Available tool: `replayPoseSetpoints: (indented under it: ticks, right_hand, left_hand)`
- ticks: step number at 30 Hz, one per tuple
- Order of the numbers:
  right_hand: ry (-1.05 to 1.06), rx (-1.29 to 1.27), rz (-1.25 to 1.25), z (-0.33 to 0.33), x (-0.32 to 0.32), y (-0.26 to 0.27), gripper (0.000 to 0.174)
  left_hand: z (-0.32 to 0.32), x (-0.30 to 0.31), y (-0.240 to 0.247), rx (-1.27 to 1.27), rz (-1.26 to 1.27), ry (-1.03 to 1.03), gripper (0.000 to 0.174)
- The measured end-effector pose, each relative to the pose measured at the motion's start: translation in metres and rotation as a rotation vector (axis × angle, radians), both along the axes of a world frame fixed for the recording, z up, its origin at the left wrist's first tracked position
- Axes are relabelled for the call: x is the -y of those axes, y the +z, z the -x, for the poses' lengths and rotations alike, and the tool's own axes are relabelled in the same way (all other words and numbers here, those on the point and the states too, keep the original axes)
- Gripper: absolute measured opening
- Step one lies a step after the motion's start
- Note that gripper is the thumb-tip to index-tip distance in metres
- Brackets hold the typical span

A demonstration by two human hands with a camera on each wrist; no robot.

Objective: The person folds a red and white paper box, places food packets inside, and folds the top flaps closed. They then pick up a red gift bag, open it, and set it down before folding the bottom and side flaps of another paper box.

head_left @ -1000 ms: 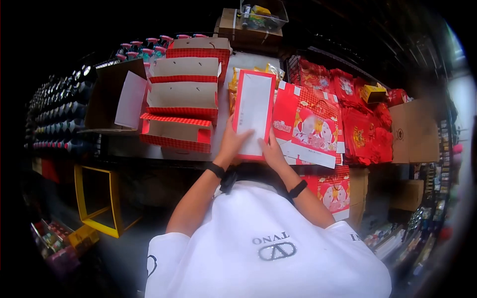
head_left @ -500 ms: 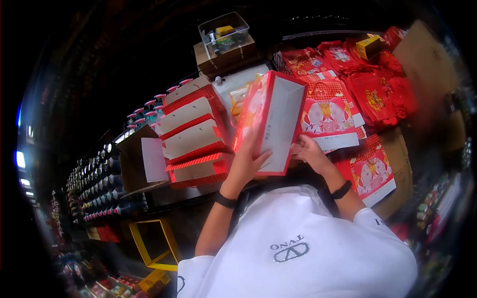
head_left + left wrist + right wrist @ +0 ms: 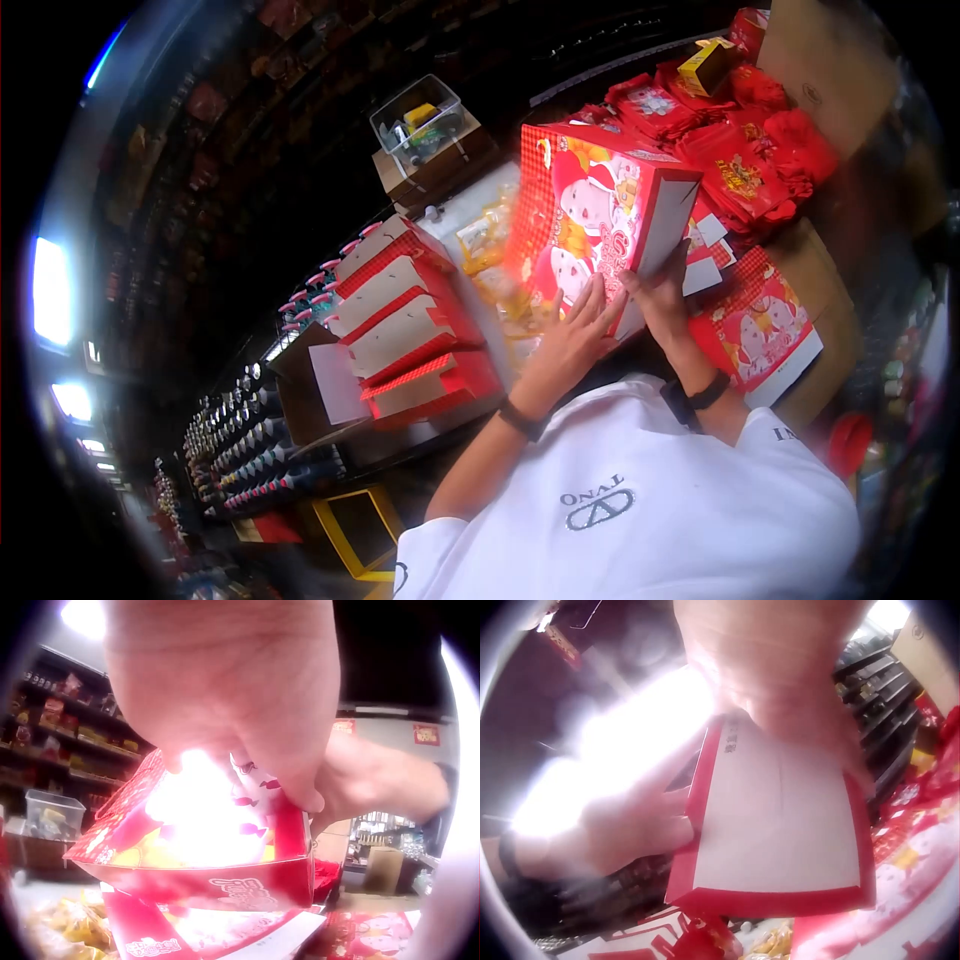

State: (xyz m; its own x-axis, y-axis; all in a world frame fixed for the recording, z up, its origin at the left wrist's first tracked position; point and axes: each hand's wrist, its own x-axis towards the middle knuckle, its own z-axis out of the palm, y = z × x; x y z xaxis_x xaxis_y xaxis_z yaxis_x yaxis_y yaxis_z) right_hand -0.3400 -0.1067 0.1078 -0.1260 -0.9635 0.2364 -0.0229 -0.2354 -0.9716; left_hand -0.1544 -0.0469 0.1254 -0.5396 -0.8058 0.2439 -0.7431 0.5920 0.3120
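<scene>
A red gift box (image 3: 590,210) with cartoon figures on its face is held up tilted, its white base (image 3: 780,817) turned to the right. My left hand (image 3: 572,345) lies against the lower part of the printed face, fingers extended. At the base's near corner my right hand (image 3: 660,300) grips the box, thumb at the edge and fingers along the white side. In the left wrist view the left hand (image 3: 232,682) covers part of the printed face, which is washed out by glare. The right hand (image 3: 772,667) overlaps the base's upper end in its own wrist view.
Several open red checked boxes (image 3: 415,320) stand in a row at left. Yellow packets (image 3: 490,245) lie on the table behind the box. Red bags (image 3: 740,170) are piled at back right, near a flat printed sheet (image 3: 765,325). A clear bin (image 3: 440,140) sits on a carton.
The box has been turned from its white base facing up to its printed face showing. My left hand has shifted from the base's side onto that face. The head view has swung round.
</scene>
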Motion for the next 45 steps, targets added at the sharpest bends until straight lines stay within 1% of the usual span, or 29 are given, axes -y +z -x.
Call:
replayPoseSetpoints:
  ticks: [2,3,6,7,9,11,12,15,18,19,20,21,22,24,25,26,27,29,31,32,34,36,37,38,39,41,43,44,45]
  right_hand:
    - [-0.03,-0.041,0.095,0.01,0.013,-0.007,0.106]
    - [-0.024,-0.083,0.043,0.015,0.015,-0.002,0.117]
    - [-0.298,-0.324,-0.071,0.019,0.019,-0.023,0.129]
    - [-0.269,-0.291,-0.084,0.026,0.023,-0.023,0.134]
    - [-0.203,-0.019,-0.19,0.036,0.021,-0.008,0.129]
    - [-0.17,0.244,-0.223,0.044,0.019,-0.009,0.118]
    - [-0.222,0.367,-0.211,0.039,0.014,-0.001,0.1]
    - [-0.022,0.862,-0.147,0.029,0.009,-0.02,0.072]
    - [0.102,0.83,-0.217,0.007,-0.006,-0.05,0.059]
    - [0.201,0.811,-0.182,0.001,-0.005,-0.061,0.058]
    - [0.292,0.788,-0.158,-0.003,-0.01,-0.071,0.057]
    - [0.278,0.786,-0.168,-0.007,-0.015,-0.067,0.055]
    - [0.354,0.816,-0.133,-0.012,-0.017,-0.056,0.056]
    - [0.509,0.873,-0.063,-0.017,-0.022,-0.032,0.06]
    - [0.529,0.836,-0.089,-0.017,-0.023,-0.023,0.072]
    - [0.539,0.794,-0.111,-0.015,-0.023,-0.017,0.074]
    - [0.547,0.751,-0.135,-0.011,-0.023,-0.013,0.076]
    - [0.526,0.715,-0.155,0.009,-0.013,-0.025,0.079]
    - [0.374,0.62,-0.152,0.034,0.006,0.001,0.085]
    - [0.298,0.57,-0.156,0.047,0.015,0.014,0.09]
    - [0.345,0.638,-0.15,0.082,0.029,0.005,0.068]
    - [0.474,0.219,-0.189,0.096,0.041,-0.014,0.098]
    - [0.505,0.099,-0.156,0.09,0.035,-0.001,0.102]
    - [0.535,0.156,-0.265,0.081,0.029,0.009,0.109]
    - [0.666,0.254,-0.299,0.086,0.024,0.011,0.111]
    - [0.762,0.38,-0.3,0.088,0.013,0.026,0.115]
    - [0.692,0.429,-0.237,0.078,0.003,0.057,0.118]
    - [0.686,0.37,-0.206,0.083,0.003,0.05,0.116]
    - [0.68,0.311,-0.177,0.092,0.005,0.038,0.114]
  left_hand:
    - [0.009,0.008,-0.004,-0.019,-0.021,-0.008,0.095]
    - [0.014,0.009,-0.006,-0.038,-0.041,-0.01,0.094]
    - [0.013,0.016,-0.007,-0.059,-0.104,-0.045,0.097]
    - [0.01,0.016,-0.005,-0.086,-0.129,-0.057,0.097]
    - [-0.001,0.018,-0.011,-0.107,-0.115,0.003,0.102]
    - [-0.016,0.01,-0.026,-0.346,0.061,0.317,0.108]
    - [-0.025,0.009,-0.032,-0.465,0.148,0.471,0.111]
    - [-0.054,0.012,-0.046,-0.895,-0.12,0.42,0.115]
    - [-0.067,0.009,0.01,-1.324,-0.847,0.28,0.114]
    - [-0.07,0.015,0.01,-1.304,-0.808,0.286,0.105]
    - [-0.073,0.01,0.015,-1.305,-0.811,0.3,0.103]
    - [-0.076,0.005,0.026,-1.306,-0.813,0.311,0.102]
    - [-0.081,0.002,0.033,-1.309,-0.815,0.321,0.1]
    - [-0.105,0.004,0.008,-1.204,-0.81,0.421,0.087]
    - [-0.12,0.004,-0.009,-1.245,-0.826,0.412,0.081]
    - [-0.128,0.003,-0.018,-1.288,-0.848,0.405,0.075]
    - [-0.117,-0.006,0.003,-1.464,-0.704,0.305,0.065]
    - [-0.141,-0.014,-0.018,-1.529,-0.63,0.376,0.062]
    - [-0.158,-0.025,-0.011,-1.636,-0.596,0.504,0.057]
    - [-0.16,-0.036,0.006,-1.634,-0.64,0.56,0.061]
    - [-0.166,-0.06,0.032,-1.626,-0.734,0.671,0.069]
    - [-0.173,-0.069,0.027,-1.636,-0.691,0.613,0.058]
    - [-0.174,-0.075,0.024,-1.637,-0.68,0.59,0.053]
    - [-0.171,-0.074,0.027,-1.487,-0.664,0.6,0.052]
    - [-0.166,-0.069,0.036,-1.338,-0.643,0.605,0.052]
    - [-0.142,-0.059,0.065,-1.246,-0.618,0.702,0.053]
    - [-0.132,-0.058,0.072,-1.295,-0.642,0.671,0.056]
    - [-0.129,-0.056,0.074,-1.319,-0.652,0.654,0.058]
    - [-0.129,-0.054,0.065,-1.303,-0.688,0.678,0.07]
